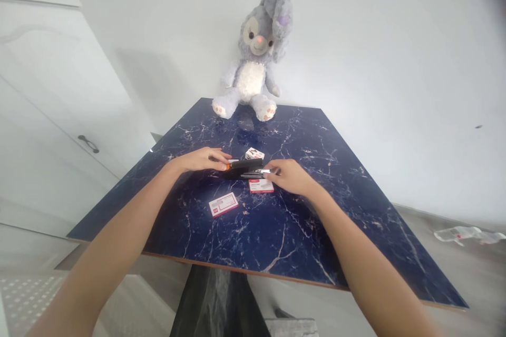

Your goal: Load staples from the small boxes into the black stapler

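Note:
A black stapler (247,165) with an orange part at its left end lies across the middle of the table, its top arm lifted from the silver tray below. My left hand (205,159) is closed on the orange end, thumb and fingertips against it. At the opposite end, my right hand (291,175) pinches around the tray's tip, where a bright silver piece shows; whether that piece is loose staples or part of the tray I cannot tell. Just behind the stapler stands a small white box (254,154). A red-and-white box (261,186) lies right in front of it.
Nearer me, another flat red-and-white box (223,204) rests on the blue marbled table (253,237). A grey plush rabbit (253,73) sits at the far edge against the wall. To the left is a white cabinet (59,89); clear plastic packaging (468,234) lies on the floor at right.

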The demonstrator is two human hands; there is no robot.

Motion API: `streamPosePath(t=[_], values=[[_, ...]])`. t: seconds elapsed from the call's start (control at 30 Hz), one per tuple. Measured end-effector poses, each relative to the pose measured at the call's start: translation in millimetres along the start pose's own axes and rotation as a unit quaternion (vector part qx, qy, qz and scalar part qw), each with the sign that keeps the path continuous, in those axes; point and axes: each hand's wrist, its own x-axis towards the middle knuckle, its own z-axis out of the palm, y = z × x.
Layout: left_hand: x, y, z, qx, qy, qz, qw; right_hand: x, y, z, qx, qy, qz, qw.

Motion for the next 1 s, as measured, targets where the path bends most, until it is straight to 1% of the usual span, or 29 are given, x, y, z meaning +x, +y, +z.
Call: streamPosePath(t=[0.07,0.13,0.2,0.27,0.3,0.37,0.43,0.5,0.53,0.6,0.63,0.67,0.73,0.77,0.83,0.93,1.0], values=[[-1,0,1,0.007,0.005,0.007,1.0,-5,4,-15,-0.033,0.0,0.007,0.999],[1,-2,4,0.022,0.025,0.017,0.999,-9,1,-26,-0.055,0.028,-0.005,0.998],[4,-6,11,0.034,0.096,0.015,0.995,-11,-8,-28,-0.061,0.04,-0.039,0.997],[8,-8,19,0.047,0.182,0.006,0.982,-12,-18,-23,-0.063,0.01,-0.072,0.995],[10,-9,22,0.059,0.215,0.004,0.975,-12,-23,-20,-0.067,-0.01,-0.083,0.994],[13,-8,27,0.092,0.255,0.018,0.962,-12,-28,-12,-0.081,-0.036,-0.091,0.992],[13,-2,29,0.116,0.293,0.047,0.948,-12,-30,-9,-0.084,-0.036,-0.092,0.992],[11,9,31,0.13,0.34,0.08,0.928,-12,-31,-9,-0.055,-0.027,-0.104,0.993],[9,16,32,0.134,0.362,0.095,0.918,-12,-32,-10,-0.028,-0.012,-0.113,0.993],[5,31,38,0.136,0.39,0.122,0.903,-12,-35,-12,0.033,0.047,-0.132,0.99],[3,39,42,0.127,0.394,0.134,0.9,-12,-37,-12,0.06,0.085,-0.14,0.985],[2,47,48,0.105,0.388,0.147,0.904,-11,-39,-11,0.08,0.121,-0.147,0.978],[1,59,59,0.029,0.343,0.165,0.924,-11,-43,-7,0.096,0.17,-0.163,0.967],[2,62,64,-0.015,0.312,0.17,0.935,-10,-44,-5,0.095,0.183,-0.171,0.963],[3,66,70,-0.093,0.274,0.165,0.943,-10,-44,1,0.086,0.198,-0.177,0.96],[5,63,71,-0.154,0.265,0.137,0.942,-10,-43,7,0.073,0.207,-0.174,0.96],[6,60,67,-0.203,0.245,0.126,0.94,-10,-42,10,0.071,0.215,-0.174,0.958]])
